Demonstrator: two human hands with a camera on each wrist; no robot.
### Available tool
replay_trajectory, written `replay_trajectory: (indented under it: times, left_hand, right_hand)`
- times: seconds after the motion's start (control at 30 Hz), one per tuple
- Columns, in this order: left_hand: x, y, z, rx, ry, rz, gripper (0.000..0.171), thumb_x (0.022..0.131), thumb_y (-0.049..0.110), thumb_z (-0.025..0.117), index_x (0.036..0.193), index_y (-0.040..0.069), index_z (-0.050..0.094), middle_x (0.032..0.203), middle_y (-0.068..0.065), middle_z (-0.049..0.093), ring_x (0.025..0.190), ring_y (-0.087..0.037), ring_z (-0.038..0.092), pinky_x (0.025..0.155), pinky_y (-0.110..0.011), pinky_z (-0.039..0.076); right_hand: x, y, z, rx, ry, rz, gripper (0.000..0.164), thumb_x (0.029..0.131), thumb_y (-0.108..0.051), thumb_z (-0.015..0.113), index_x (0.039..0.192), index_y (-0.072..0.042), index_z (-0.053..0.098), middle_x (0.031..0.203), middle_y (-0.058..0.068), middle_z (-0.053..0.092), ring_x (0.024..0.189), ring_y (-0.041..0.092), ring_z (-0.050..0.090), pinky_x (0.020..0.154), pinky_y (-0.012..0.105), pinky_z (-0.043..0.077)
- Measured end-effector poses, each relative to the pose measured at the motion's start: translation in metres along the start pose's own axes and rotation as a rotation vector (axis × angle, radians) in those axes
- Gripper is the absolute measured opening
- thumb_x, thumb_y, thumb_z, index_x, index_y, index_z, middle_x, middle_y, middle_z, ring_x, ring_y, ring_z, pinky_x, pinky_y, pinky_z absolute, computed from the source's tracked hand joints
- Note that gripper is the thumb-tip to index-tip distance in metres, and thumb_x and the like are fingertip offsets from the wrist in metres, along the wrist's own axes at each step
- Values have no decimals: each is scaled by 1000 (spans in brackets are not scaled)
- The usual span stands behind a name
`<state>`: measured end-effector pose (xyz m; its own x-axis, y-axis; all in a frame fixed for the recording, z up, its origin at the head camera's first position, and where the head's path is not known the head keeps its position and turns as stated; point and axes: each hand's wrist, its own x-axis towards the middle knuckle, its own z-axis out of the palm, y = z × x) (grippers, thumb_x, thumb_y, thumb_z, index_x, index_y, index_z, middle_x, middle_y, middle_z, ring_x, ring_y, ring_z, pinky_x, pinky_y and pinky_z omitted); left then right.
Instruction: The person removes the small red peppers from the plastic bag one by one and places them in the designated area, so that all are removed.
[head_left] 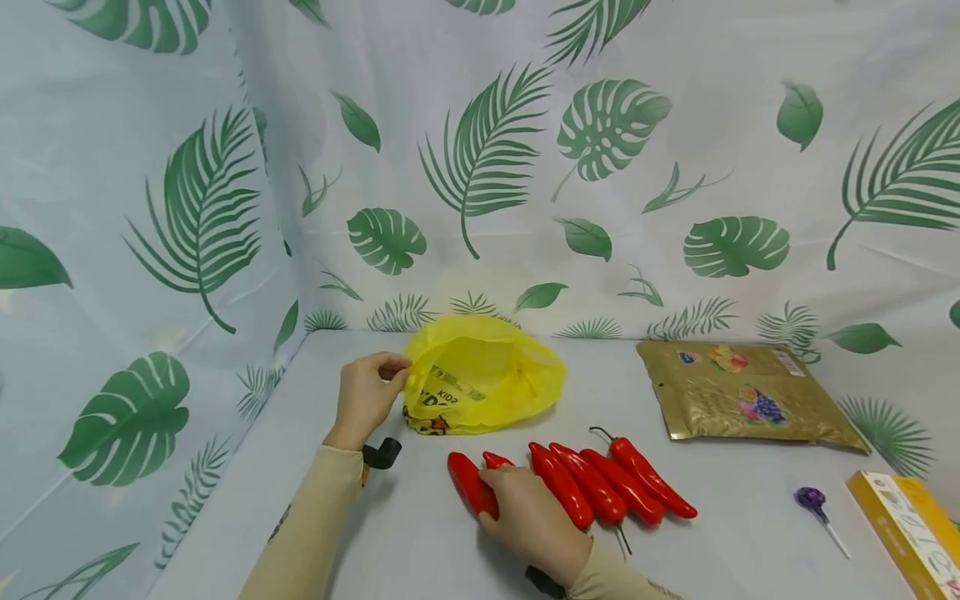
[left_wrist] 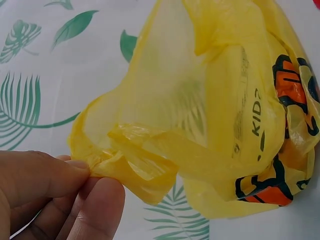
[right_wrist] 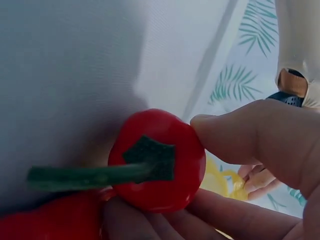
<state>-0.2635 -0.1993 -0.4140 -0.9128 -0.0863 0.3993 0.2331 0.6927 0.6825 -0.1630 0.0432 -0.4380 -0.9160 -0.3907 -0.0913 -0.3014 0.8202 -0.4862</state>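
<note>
My left hand point(head_left: 367, 396) pinches the rim of a yellow plastic bag point(head_left: 487, 408) between thumb and fingers. The bag lies on its side at the back of the table, its mouth spread and black lettering showing. In front of it, my right hand point(head_left: 528, 517) grips a red chili pepper point(head_left: 468, 479) at the left end of a row. The right wrist view shows that pepper's green stem point(right_wrist: 90, 176), with the thumb on one side and fingers on the other. Several more red chili peppers point(head_left: 592, 483) lie right of the hand; one is partly hidden behind it.
A gold foil pouch point(head_left: 750, 400) with fruit pictures lies at the back right. Nearer on the right are a purple lollipop point(head_left: 812, 500) and an orange and white box point(head_left: 911, 529). Leaf-print cloth point(head_left: 525, 192) hangs behind and left of the white table.
</note>
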Motion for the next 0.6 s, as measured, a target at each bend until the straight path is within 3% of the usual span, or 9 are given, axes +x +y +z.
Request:
replay_trajectory:
  times: [0.13, 0.3, 0.47, 0.6]
  left_hand:
    - [0, 1, 1, -7, -2, -14, 11, 95, 11, 76, 103, 8, 81, 93, -8, 80, 81, -21, 73, 76, -39, 60]
    - [-1, 0, 2, -6, -17, -35, 11, 95, 12, 75, 104, 8, 80, 94, -8, 80, 82, -22, 72, 77, -39, 60]
    - [-3, -2, 1, -1, 6, -50, 12, 95, 13, 75, 104, 9, 80, 95, -8, 79, 84, -22, 73, 78, -40, 59]
    - [-5, -3, 1, 14, 10, -63, 19, 96, 16, 75, 113, 8, 78, 107, -10, 79, 95, -26, 73, 82, -42, 62]
  right_hand:
    - [-8, 1, 1, -9, -8, 41, 59, 74, -22, 93, 127, -3, 72, 110, 10, 77, 94, 21, 68, 80, 48, 65]
    - [-15, 1, 2, -29, 0, 61, 56, 73, -24, 94, 120, -3, 73, 100, 7, 76, 84, 17, 65, 79, 47, 66]
    - [-19, 2, -2, -52, 33, 28, 56, 74, -28, 94, 119, -2, 74, 98, 7, 77, 82, 15, 63, 78, 43, 66]
    - [-24, 5, -8, 2, 100, -32, 51, 78, -29, 91, 120, -4, 75, 102, 6, 78, 80, 11, 63, 77, 35, 65]
